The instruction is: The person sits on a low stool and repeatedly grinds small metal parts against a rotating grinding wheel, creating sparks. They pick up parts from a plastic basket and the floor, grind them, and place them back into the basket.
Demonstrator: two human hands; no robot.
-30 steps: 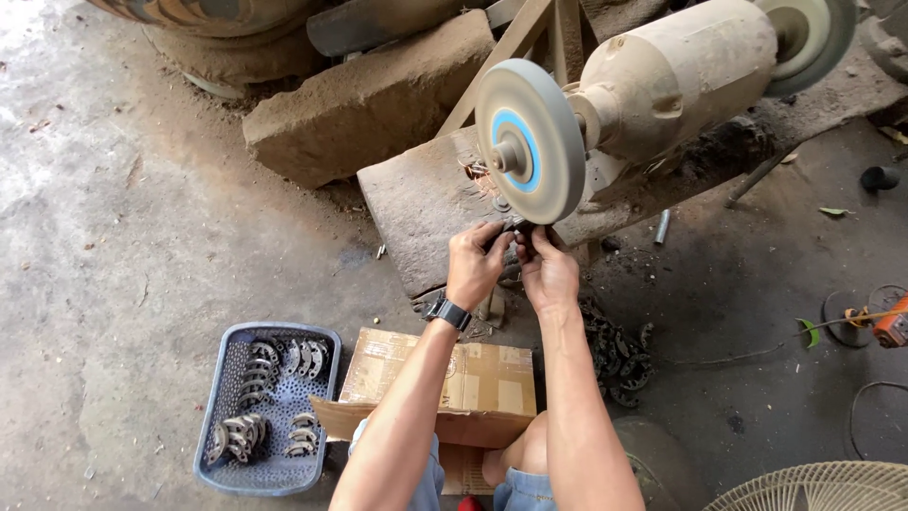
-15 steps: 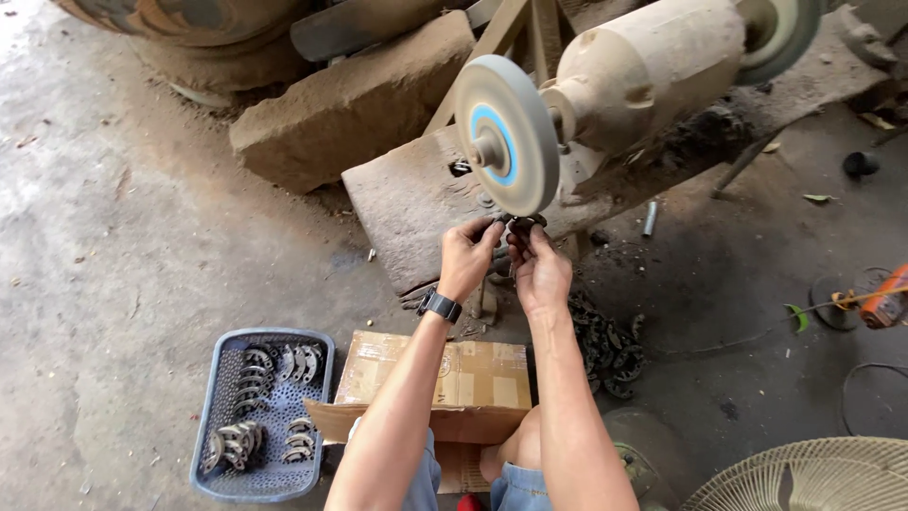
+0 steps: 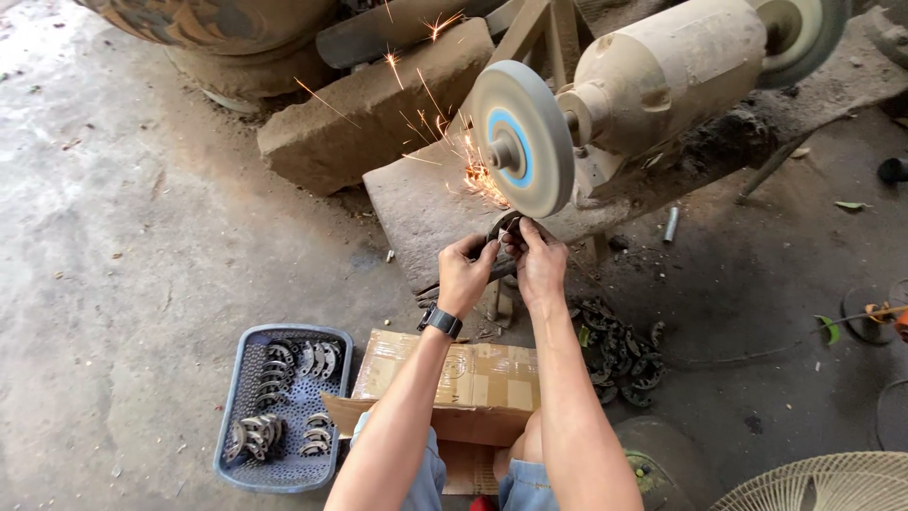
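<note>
Both hands raised together under the grinding wheel (image 3: 523,137), a grey disc with a blue ring about its hub, mounted on the shaft of a dusty tan motor (image 3: 667,71). Left hand (image 3: 465,276) and right hand (image 3: 539,265) touch side by side, fingers (image 3: 484,254) of each closed around one small curved metal part (image 3: 509,225), dark and arc-shaped; its top edge meets the lower rim of the wheel. Orange sparks (image 3: 473,170) spray up and to the left from the contact point, some streaking as far as the stone block (image 3: 374,109) lying behind. A dark wristwatch (image 3: 441,322) sits on the left wrist. The motor rests on a rough stone slab (image 3: 421,213) serving as worktop. On the concrete floor (image 3: 123,237), near the left knee, a blue plastic basket (image 3: 235,407) holds a number of similar curved metal parts in loose rows. Just beside it, a taped cardboard box (image 3: 463,378) lies across the person's lap area, under both forearms. Right of the right forearm, a dark heap of parts (image 3: 619,350) lies on the floor. A wire fan guard (image 3: 832,483) shows at the lower right corner; a second wheel (image 3: 799,28) caps the far end of the motor.
</note>
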